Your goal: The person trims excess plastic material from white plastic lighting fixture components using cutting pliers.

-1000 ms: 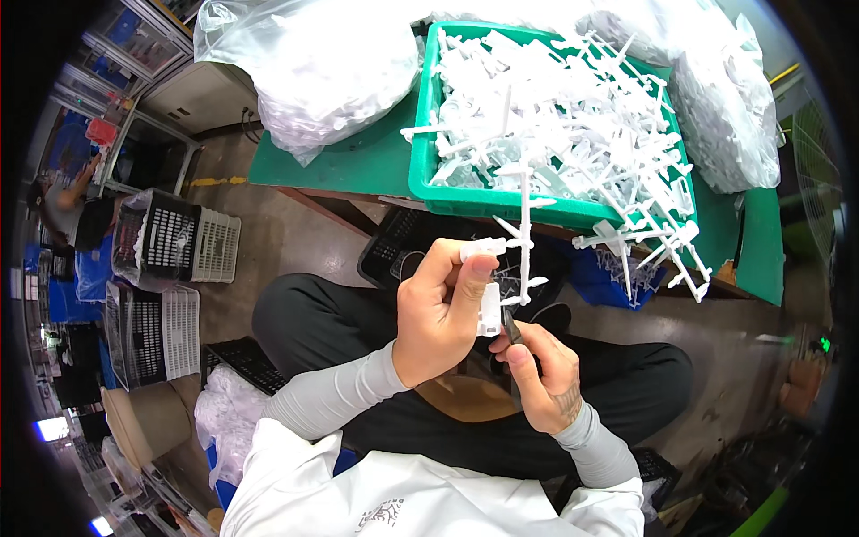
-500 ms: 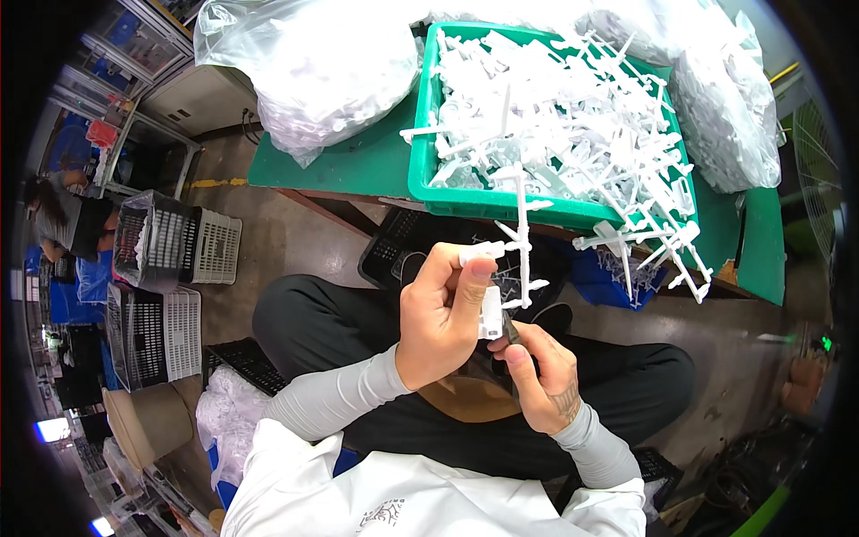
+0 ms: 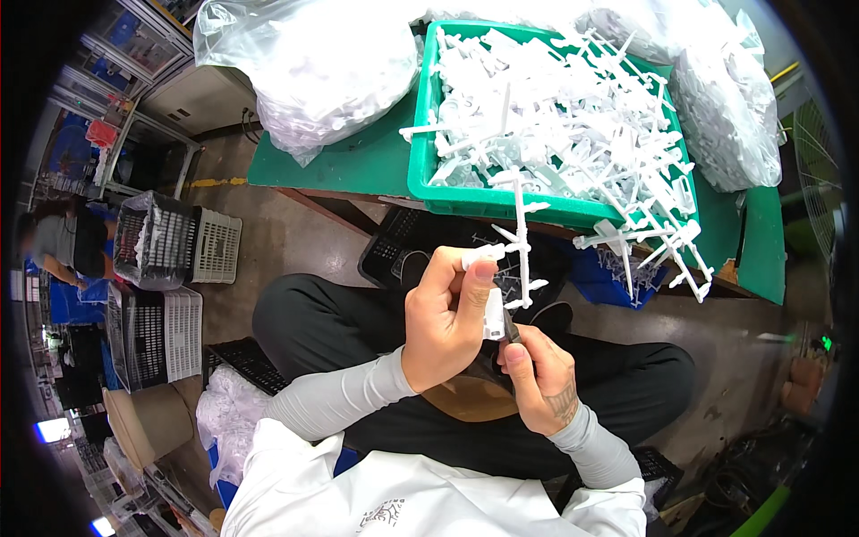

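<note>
White plastic fills this scene: the left hand (image 3: 445,318) is closed around a branched plastic frame (image 3: 517,240), thumb and fingers clamped on its lower end so the stem stands nearly upright above the lap. Just right of it, the right hand (image 3: 537,376) is curled tight on a small dark tool (image 3: 507,329), whose tip meets a white piece at the bottom of the frame. The two hands sit close together, touching or nearly so. Farther off, a green bin (image 3: 429,183) heaped with more white frames rests on a green table (image 3: 358,166), with clear bags (image 3: 313,63) of white parts to its left and right. Dark and pale crates (image 3: 170,246) stand on the floor at far left.
</note>
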{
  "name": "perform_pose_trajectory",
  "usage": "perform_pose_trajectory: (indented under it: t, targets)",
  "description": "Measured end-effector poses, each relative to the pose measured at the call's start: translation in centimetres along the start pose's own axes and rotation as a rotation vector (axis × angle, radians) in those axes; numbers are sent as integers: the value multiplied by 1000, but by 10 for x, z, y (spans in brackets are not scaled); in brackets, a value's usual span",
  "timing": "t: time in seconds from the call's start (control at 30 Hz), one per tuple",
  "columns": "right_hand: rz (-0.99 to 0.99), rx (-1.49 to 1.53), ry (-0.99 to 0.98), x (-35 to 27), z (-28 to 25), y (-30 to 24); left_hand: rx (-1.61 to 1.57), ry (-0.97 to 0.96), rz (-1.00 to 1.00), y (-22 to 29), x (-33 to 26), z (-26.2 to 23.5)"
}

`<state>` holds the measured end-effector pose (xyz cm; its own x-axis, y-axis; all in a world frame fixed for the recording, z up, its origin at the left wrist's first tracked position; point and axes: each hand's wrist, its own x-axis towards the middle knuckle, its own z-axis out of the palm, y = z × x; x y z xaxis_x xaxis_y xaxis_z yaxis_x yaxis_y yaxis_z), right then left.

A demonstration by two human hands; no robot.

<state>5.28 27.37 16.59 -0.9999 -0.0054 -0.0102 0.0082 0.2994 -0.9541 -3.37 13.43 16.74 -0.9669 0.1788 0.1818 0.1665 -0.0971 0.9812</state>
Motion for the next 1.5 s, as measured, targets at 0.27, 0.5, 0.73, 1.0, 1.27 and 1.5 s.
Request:
perform_pose_trajectory:
  t: [0.27, 0.5, 0.73, 1.0, 1.27, 1.5]
  targets:
    - [-37, 92, 171, -6, -3, 8, -6, -10, -17, 3, -2, -2]
    - [-237, 131, 133, 2, -11, 9, 35, -154, -145, 2, -6, -15]
    - [-146, 74, 76, 4, -18, 5, 73, -164, -112, 4, -2, -10]
    - [-118, -73, 159, 5, -16, 10, -156, -202, -332, 8, -2, -9]
    - [-81, -12, 153, 3, -14, 15, -228, -228, -383, 7, -1, -12]
    - [-82, 1, 149, 3, -12, 19, -228, -240, -412, 8, -1, -13]
